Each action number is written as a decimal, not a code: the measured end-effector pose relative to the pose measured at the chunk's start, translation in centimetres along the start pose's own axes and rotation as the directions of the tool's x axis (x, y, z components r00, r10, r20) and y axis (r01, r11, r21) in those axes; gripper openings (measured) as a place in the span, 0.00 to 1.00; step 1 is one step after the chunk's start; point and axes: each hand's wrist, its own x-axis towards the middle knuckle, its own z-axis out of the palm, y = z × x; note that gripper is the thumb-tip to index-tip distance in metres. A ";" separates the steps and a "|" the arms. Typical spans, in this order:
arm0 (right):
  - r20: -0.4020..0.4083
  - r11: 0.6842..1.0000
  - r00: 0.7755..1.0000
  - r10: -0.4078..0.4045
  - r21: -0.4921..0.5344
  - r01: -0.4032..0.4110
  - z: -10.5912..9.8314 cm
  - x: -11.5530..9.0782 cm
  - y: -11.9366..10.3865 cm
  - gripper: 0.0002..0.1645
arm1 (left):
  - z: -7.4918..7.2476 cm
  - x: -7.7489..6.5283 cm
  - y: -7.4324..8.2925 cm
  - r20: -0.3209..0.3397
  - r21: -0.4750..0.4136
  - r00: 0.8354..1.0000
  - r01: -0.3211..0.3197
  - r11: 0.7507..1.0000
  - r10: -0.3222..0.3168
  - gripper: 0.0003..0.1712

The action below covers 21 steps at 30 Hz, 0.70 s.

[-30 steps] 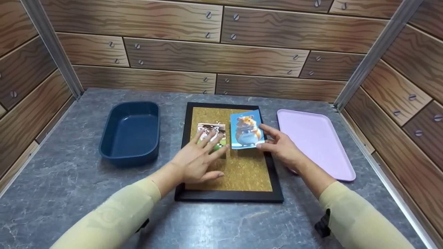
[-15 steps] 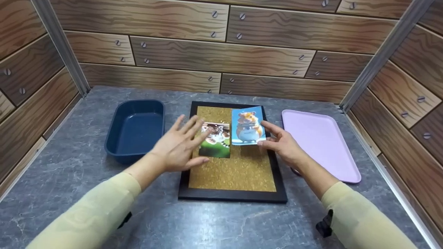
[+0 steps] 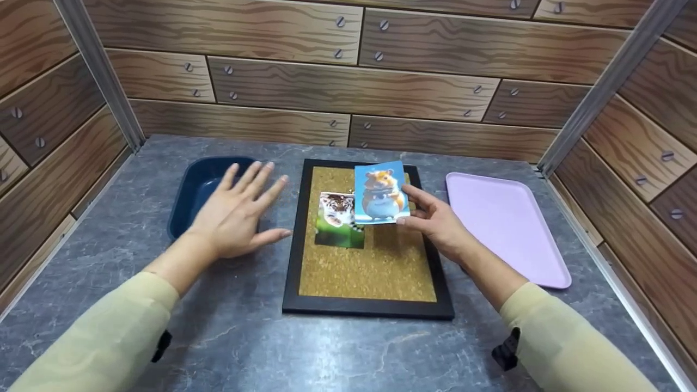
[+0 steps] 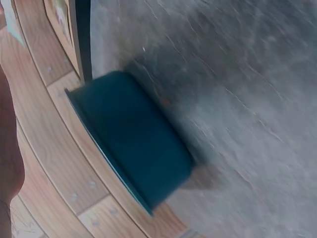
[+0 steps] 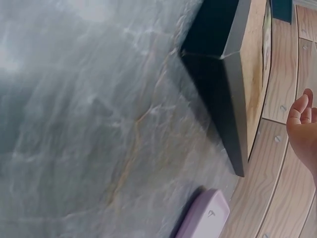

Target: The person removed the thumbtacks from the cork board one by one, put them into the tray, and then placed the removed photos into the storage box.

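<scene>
Between thumb and fingers, my right hand [image 3: 438,220] pinches a hamster picture card [image 3: 382,193] by its right edge. The card is held above the cork board [image 3: 375,272] and covers a little of the tiger photo [image 3: 338,231]. That photo lies on the cork, left of centre. My left hand [image 3: 231,218] is spread with straight fingers, above the near right part of the blue basin [image 3: 182,201], holding nothing. At the right rim of the right wrist view, part of my right hand [image 5: 303,124] shows; the card is not visible there.
A black frame [image 3: 367,309] borders the cork board, raised from the grey marbled table [image 3: 305,354]. To its right lies a shallow lilac tray [image 3: 506,228]. Wood-patterned walls [image 3: 272,87] enclose the back and sides.
My left hand has lifted off the tiger photo and moved left to the basin, uncovering the photo. The hamster card has risen slightly and shifted left over the photo's edge.
</scene>
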 end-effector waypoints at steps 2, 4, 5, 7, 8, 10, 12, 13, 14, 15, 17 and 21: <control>0.008 1.000 1.000 -0.008 0.005 0.008 0.3 0.1 -0.2 0.50 | -0.1 -0.7 -0.6 0.004 0.006 1.000 0.026 1.000 -0.026 0.57; 0.014 1.000 1.000 -0.016 -0.002 0.016 0.6 0.1 -0.4 0.49 | 0.0 -1.5 -1.3 0.011 0.011 0.999 0.052 0.999 -0.052 0.58; 0.014 1.000 1.000 -0.018 -0.003 0.018 0.8 0.1 -0.5 0.49 | 0.0 -2.0 -1.6 0.016 0.013 0.998 0.066 0.998 -0.066 0.58; 0.012 1.000 1.000 -0.020 -0.005 0.020 1.0 0.1 -0.8 0.49 | 0.2 -2.8 -2.3 0.021 0.016 0.996 0.088 0.996 -0.089 0.59; 0.013 1.000 1.000 -0.022 -0.008 0.022 1.2 0.1 -0.9 0.49 | 0.3 -3.3 -2.6 0.021 0.017 0.995 0.098 0.995 -0.099 0.59; 0.015 1.000 1.000 -0.022 -0.013 0.023 1.5 0.1 -1.1 0.49 | 0.5 -4.1 -3.3 0.024 0.012 0.992 0.120 0.993 -0.120 0.59; 0.020 1.000 0.999 -0.026 -0.017 0.026 1.9 0.2 -1.4 0.49 | 0.7 -5.0 -3.9 0.035 0.008 0.989 0.146 0.989 -0.146 0.60; 0.024 0.999 0.999 -0.027 -0.022 0.028 2.0 0.2 -1.5 0.49 | 0.8 -5.3 -4.2 0.043 0.005 0.986 0.161 0.987 -0.161 0.61; 0.027 0.999 0.999 -0.030 -0.025 0.030 2.2 0.2 -1.6 0.49 | 0.8 -5.7 -4.5 0.054 0.002 0.983 0.177 0.984 -0.177 0.61; 0.031 0.999 0.999 -0.032 -0.026 0.032 2.3 0.3 -1.7 0.49 | 0.9 -6.1 -4.8 0.070 -0.002 0.978 0.195 0.981 -0.195 0.62; 0.039 0.999 0.999 -0.038 -0.024 0.039 2.7 0.4 -1.9 0.48 | 1.0 -6.8 -5.3 0.104 -0.005 0.967 0.233 0.972 -0.231 0.63; 0.060 0.999 0.997 -0.052 -0.008 0.053 3.3 0.8 -2.2 0.48 | 1.2 -7.9 -6.3 0.171 -0.025 0.940 0.304 0.952 -0.295 0.65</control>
